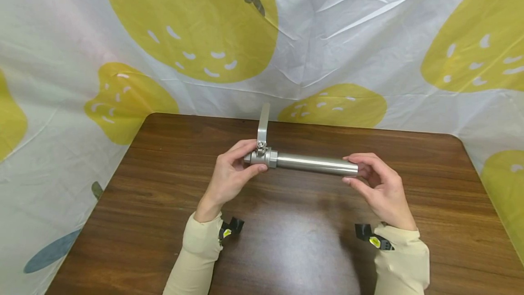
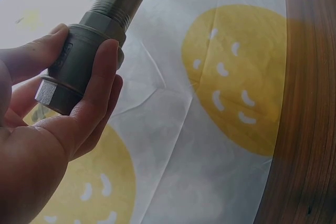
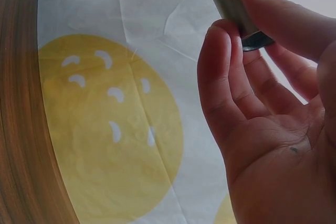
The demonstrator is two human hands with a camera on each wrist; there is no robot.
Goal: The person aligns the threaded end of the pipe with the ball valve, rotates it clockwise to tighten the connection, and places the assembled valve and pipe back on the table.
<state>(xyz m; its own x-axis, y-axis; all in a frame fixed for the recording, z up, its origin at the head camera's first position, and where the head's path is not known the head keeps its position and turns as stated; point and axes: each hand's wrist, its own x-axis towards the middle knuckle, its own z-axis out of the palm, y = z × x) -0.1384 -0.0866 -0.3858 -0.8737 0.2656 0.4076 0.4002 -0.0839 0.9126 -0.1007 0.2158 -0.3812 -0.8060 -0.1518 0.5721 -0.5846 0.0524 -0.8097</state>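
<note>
My left hand (image 1: 229,179) grips a metal ball valve (image 1: 259,158) by its body, thumb on the near side and fingers on the far side. The valve's flat lever handle (image 1: 264,124) points away from me, up toward the back of the table. A smooth steel pipe (image 1: 315,164) extends rightward from the valve's hex end. In the left wrist view, threads (image 2: 111,10) show where the pipe meets the valve body (image 2: 73,59). My right hand (image 1: 380,188) pinches the pipe's far end between thumb and fingers; its open rim (image 3: 256,41) shows in the right wrist view.
Both hands hold the parts above a brown wood-grain table (image 1: 172,144). A white cloth (image 1: 299,44) with yellow fruit shapes hangs behind and beside the table. Black wrist cameras with straps (image 1: 378,240) sit over the cream sleeves (image 1: 403,258).
</note>
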